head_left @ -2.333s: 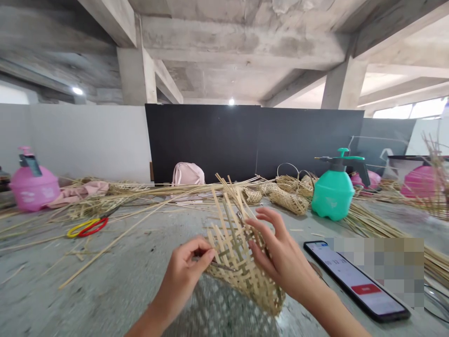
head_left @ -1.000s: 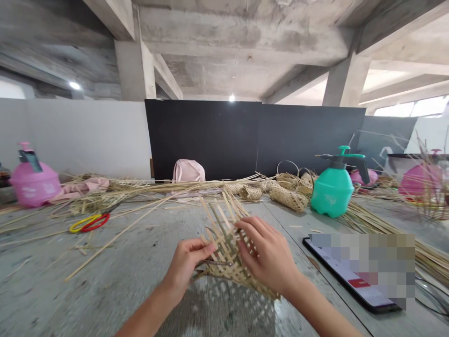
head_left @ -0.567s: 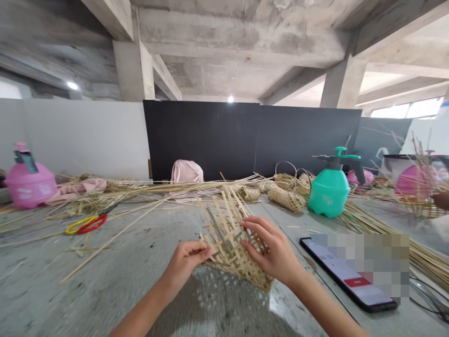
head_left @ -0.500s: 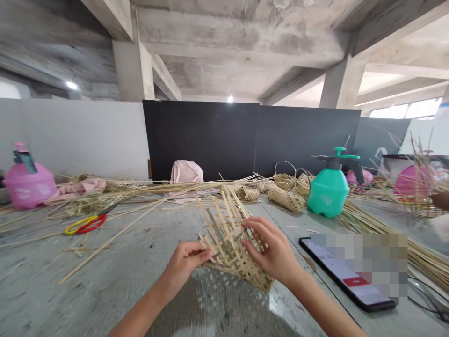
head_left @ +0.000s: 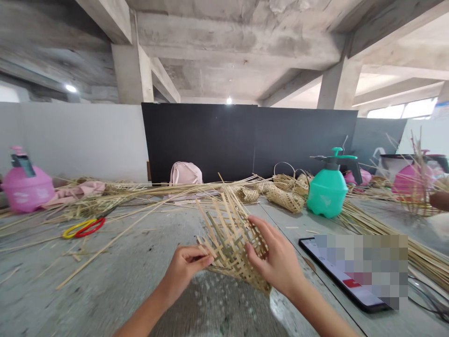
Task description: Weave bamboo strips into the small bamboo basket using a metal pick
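A partly woven bamboo basket is in front of me, low in the middle of the view. Its weave is open and checkered, and loose strip ends stick up and away from me along the far side. My left hand pinches strip ends at the basket's left edge between thumb and fingertips. On the right side, my right hand holds the basket, with the thumb on the near weave and the fingers reaching along the upper right edge. Its palm hides part of the right side.
Scissors with yellow and red handles lie at left among bamboo strips. A green spray bottle, a phone and bundled strips stand or lie at right. Finished woven pieces sit behind. Another person's hand shows at far right.
My right hand's fingertips have shifted slightly right, off the upright strips and toward the basket's edge. The left hand keeps its pinch at the left edge, with the fingers slightly moved.
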### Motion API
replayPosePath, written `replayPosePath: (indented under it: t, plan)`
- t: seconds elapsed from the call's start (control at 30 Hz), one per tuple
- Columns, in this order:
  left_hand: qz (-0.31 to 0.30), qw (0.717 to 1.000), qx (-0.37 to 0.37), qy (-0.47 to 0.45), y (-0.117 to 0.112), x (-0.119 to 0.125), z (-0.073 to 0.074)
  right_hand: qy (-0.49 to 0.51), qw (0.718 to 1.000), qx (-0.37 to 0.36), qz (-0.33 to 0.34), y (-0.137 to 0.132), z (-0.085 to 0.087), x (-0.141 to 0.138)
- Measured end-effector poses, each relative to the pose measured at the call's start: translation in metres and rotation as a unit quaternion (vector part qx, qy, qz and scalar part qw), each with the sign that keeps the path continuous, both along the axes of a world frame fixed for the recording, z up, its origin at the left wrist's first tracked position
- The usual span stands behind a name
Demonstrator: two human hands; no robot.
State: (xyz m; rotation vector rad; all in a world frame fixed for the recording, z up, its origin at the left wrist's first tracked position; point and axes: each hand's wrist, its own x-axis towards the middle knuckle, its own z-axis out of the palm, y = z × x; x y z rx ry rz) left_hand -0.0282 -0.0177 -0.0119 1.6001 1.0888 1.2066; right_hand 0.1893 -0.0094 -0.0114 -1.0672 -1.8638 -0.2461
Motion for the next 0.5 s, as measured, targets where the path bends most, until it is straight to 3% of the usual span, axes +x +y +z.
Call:
replayPosePath:
  t: [0.2,0.33,0.5]
  plan:
    - [-0.04,0.999,-0.029,0.0,-0.008,0.013,-0.005,-0.008,0.997,0.066,-0.044,-0.003,-0.003,-0.002]
    - [0.022,1.0,-0.007,-0.008,-0.012,0.026,-0.016,-0.016,0.992,0.105,-0.074,-0.005,-0.007,-0.006]
    - [0.039,0.999,0.033,-0.008,-0.016,0.031,-0.024,-0.006,0.989,0.111,-0.093,-0.009,-0.008,-0.012]
